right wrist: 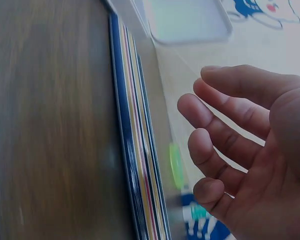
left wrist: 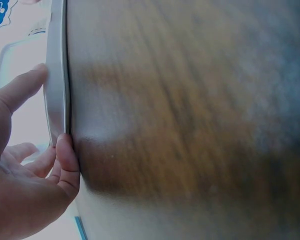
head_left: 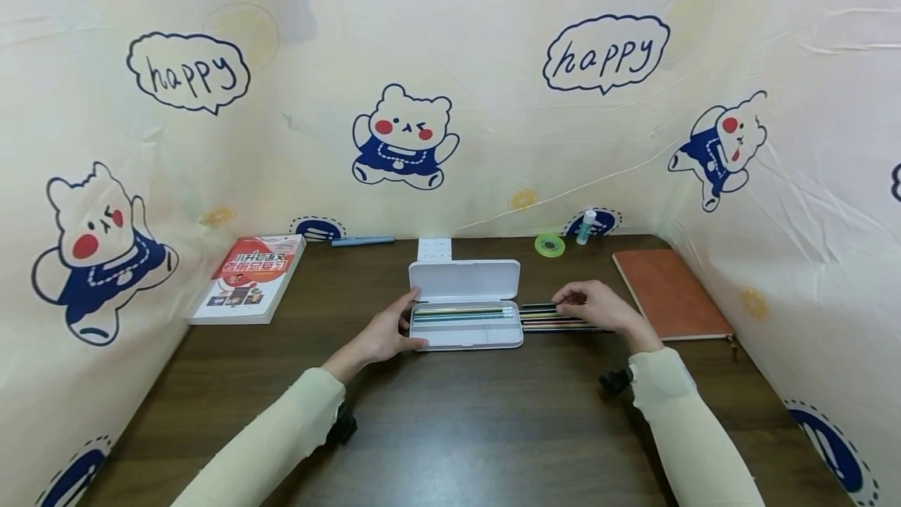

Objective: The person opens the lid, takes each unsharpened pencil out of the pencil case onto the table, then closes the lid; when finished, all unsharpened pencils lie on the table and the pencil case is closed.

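Pencils (head_left: 545, 318) lie side by side on the dark wooden table (head_left: 450, 429), just beside the right end of an open white pencil case (head_left: 446, 337). From the head view, the right hand (head_left: 598, 305) seems to be right on top of them; the right wrist view shows its fingers (right wrist: 195, 110) loosely bent and spread, apart from the pencils and with nothing in their grasp. That closer view also brings out the pencils' colours: a broad dark blue edge, then thin bands of yellow, red and near-black.

The left hand (head_left: 380, 335) grips the left end of the case. The left wrist view shows its thumb against the case's pale side wall and its little finger bent low at the corner near the table, but hides the inside.

Only the head view looks down into the case, which sits in the middle of the table with its lid (head_left: 464, 280) tilted back. More pencils, greenish and yellowish, lie lengthwise in the rear part of the tray; the front part is split by a small divider. Behind the loose pencils are a green tape roll (head_left: 540, 246) and a glue stick (head_left: 586, 228).
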`<state>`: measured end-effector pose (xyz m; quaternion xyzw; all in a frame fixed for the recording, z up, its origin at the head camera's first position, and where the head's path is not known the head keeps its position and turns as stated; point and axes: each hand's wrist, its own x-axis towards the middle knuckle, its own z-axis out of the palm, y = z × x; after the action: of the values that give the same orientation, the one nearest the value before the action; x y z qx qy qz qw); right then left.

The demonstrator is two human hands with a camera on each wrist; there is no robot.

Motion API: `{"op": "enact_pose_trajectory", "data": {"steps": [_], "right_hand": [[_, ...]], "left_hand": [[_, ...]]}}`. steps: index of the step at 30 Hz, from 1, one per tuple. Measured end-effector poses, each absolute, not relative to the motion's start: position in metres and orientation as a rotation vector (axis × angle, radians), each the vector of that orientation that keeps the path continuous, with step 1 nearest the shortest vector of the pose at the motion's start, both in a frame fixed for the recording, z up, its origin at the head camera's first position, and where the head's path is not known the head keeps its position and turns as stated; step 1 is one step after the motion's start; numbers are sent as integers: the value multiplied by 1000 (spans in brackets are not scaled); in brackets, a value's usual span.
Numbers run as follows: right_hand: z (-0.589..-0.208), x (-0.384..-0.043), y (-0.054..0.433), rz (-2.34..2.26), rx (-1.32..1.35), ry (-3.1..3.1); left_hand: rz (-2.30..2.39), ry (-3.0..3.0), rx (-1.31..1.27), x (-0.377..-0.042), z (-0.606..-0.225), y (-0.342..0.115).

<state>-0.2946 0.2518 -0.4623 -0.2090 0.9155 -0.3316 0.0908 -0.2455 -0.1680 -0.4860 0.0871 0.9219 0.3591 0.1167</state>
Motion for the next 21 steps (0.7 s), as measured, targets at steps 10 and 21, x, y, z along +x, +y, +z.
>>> {"op": "enact_pose_trajectory", "data": {"steps": [10,21], "right_hand": [[-463,-297,204,-1006,-713,2684],[-469,-295,168,-905,-822,2643]], "left_hand": [[1048,2684,244,-245,-485,-168],[1063,2686,257,-245,-485,-169]]}}
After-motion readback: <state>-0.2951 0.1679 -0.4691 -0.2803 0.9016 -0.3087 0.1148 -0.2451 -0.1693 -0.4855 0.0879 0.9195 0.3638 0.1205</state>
